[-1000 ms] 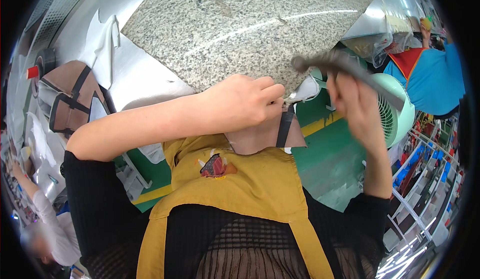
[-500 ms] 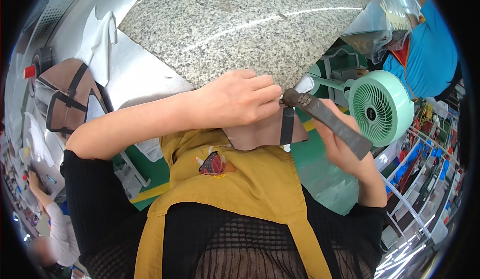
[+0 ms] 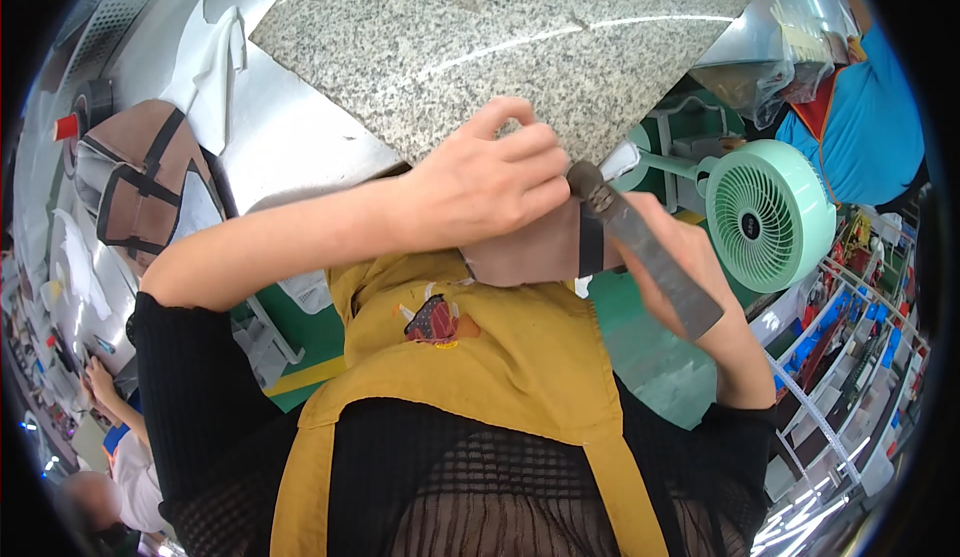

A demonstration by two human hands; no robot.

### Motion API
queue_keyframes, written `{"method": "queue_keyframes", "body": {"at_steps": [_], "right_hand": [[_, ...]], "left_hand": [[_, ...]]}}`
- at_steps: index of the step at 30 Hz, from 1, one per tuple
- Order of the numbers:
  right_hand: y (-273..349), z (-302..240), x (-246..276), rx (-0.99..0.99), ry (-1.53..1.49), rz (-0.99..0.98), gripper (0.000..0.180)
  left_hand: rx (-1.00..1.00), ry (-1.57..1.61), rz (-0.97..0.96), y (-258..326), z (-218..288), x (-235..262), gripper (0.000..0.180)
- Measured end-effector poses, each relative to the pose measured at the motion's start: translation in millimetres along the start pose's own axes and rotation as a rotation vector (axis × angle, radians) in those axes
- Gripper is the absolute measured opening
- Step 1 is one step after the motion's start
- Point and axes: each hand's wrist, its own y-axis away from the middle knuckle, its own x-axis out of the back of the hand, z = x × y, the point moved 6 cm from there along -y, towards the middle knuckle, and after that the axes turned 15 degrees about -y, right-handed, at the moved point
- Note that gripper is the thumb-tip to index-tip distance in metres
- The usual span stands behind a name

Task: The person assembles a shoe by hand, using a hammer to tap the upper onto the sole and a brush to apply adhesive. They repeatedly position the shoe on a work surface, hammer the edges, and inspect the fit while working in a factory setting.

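At the far left we see a brown piece with black straps (image 3: pixel 135 192) lying on the shiny metal table (image 3: pixel 300 147), and just beside it a white cloth (image 3: pixel 215 62) is crumpled on the same table. Low at the left edge another person's hand (image 3: pixel 98 382) rests near small things that are too small to tell.

Going to the middle, a grey speckled stone slab (image 3: pixel 480 37) covers the upper part of the view, with one corner pointing down toward us. Our left hand (image 3: pixel 485 182) is curled over a brown leather piece (image 3: pixel 530 252), which sits just under this corner of the slab. The fingers (image 3: pixel 535 152) are bent and pressed close together, and their tips touch the top end of a flat metal tool (image 3: pixel 650 257). We cannot tell if the left hand really pinches the leather or only presses on it. Below the hands we see a yellow apron (image 3: pixel 480 377) over a black mesh garment.

To the right, our right hand (image 3: pixel 690 257) is closed around the flat metal tool, and the dark blade runs diagonally across the palm. Its upper end meets the leather piece at a black band, just beside the left fingertips. Behind the right hand stands a green fan (image 3: pixel 770 217), near but not touching. At the upper right a person in a blue shirt (image 3: pixel 865 122) stands well apart from our hands.
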Motion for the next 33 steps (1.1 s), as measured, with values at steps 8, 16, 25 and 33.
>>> {"method": "queue_keyframes", "body": {"at_steps": [8, 16, 25, 33], "right_hand": [[-2, -1, 5, 0.016, -0.043, 0.036, 0.043], [-1, -8, 5, 0.074, 0.010, 0.011, 0.045], [-2, -4, -8, 0.001, -0.023, 0.024, 0.023], [-3, -10, -6, 0.069, -0.060, 0.087, 0.019]], "left_hand": [[0.044, -0.007, -0.039, 9, 1, 1, 0.019], [0.066, -0.040, 0.020, 15, 3, 1, 0.017], [0.240, 0.187, -0.091, 24, -13, 1, 0.018], [0.034, -0.061, 0.012, 21, 2, 8, 0.019]]}}
